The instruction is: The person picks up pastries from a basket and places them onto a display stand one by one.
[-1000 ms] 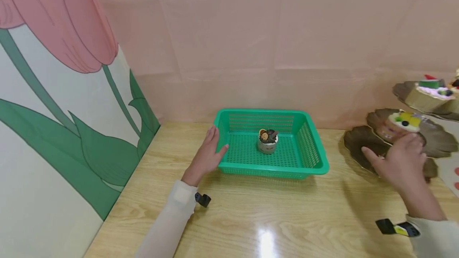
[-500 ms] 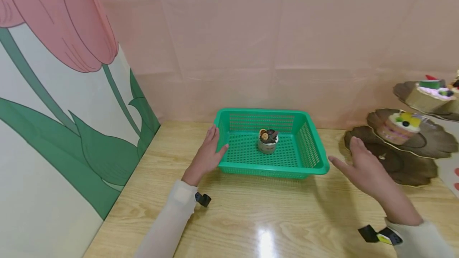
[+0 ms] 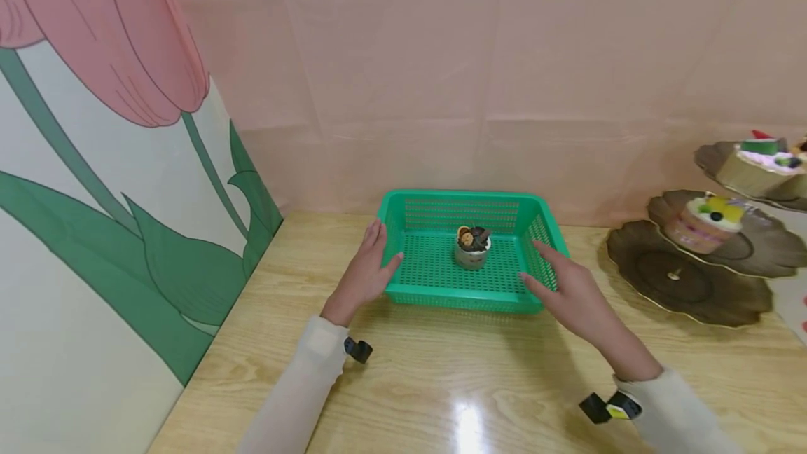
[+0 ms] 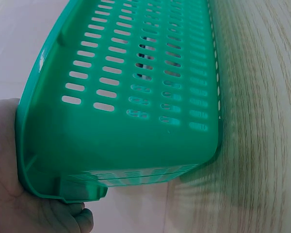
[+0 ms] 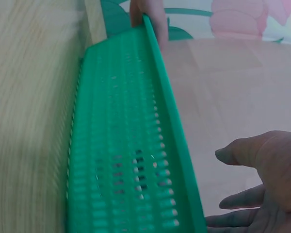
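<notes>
My left hand (image 3: 362,268) grips the left end of a green plastic basket (image 3: 460,294), thumb inside the rim and fingers outside. In the left wrist view, this hand wraps the basket's corner, with curled fingertips (image 4: 85,219) under the rim. Inside the basket a chocolate-topped cupcake (image 3: 471,256) in a pale cup stands upright. Over the basket's right end hovers my right hand (image 3: 576,296), thumb and fingers spread and holding nothing. The right wrist view shows that hand (image 5: 266,184) beside the basket's long rim (image 5: 172,111); whether it touches the rim, I cannot tell.
A tiered stand of dark scalloped plates (image 3: 693,286) is at the right. A fruit-topped cupcake (image 3: 704,225) sits on its middle plate, and a cream cupcake (image 3: 759,168) on the upper one. Pink cloth (image 3: 391,90) hangs behind the wooden table (image 3: 441,363).
My right hand has moved left from the tiered stand to over the basket's right end. My left hand, the basket and the chocolate cupcake stay in place.
</notes>
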The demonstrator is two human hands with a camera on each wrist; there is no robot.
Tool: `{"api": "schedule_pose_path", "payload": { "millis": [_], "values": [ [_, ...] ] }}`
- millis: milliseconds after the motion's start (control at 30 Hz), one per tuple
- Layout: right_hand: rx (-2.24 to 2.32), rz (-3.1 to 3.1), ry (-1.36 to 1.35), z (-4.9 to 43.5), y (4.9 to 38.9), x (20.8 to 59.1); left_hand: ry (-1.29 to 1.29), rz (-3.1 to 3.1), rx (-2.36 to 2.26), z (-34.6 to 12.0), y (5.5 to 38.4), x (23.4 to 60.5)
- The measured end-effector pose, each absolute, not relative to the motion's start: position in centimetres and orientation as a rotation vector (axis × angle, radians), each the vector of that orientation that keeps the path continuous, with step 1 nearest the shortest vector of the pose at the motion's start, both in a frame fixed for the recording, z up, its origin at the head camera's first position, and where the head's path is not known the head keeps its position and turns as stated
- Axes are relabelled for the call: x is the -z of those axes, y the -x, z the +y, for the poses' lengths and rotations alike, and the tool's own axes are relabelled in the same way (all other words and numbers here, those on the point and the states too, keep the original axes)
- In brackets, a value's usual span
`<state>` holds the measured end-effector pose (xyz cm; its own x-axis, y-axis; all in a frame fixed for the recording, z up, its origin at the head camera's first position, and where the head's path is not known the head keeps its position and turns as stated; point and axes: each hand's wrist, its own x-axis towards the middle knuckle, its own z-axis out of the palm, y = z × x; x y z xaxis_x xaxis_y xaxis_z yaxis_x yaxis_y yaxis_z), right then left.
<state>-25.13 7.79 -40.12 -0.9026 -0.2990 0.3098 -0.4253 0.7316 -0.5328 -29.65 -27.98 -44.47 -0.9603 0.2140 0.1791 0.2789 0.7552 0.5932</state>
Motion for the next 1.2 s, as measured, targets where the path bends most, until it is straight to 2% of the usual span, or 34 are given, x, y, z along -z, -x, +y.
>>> {"api": "schedule_pose_path", "payload": {
  "millis": [367, 800, 1200],
  "values": [
    [-0.907, -2.793, -0.663, 4.8, 26.2, 41.6, 0.409, -2.851, 0.959, -28.0, 29.8, 44.5],
    [-0.785, -2.924, -0.706, 4.2, 28.5, 41.4, 0.416, -2.854, 0.963, -28.1, 29.9, 44.6],
    [-0.899, -3.039, -0.788, 5.5, 29.9, 37.2, 0.424, -2.856, 0.931, -28.0, 30.1, 44.7]
  ]
}}
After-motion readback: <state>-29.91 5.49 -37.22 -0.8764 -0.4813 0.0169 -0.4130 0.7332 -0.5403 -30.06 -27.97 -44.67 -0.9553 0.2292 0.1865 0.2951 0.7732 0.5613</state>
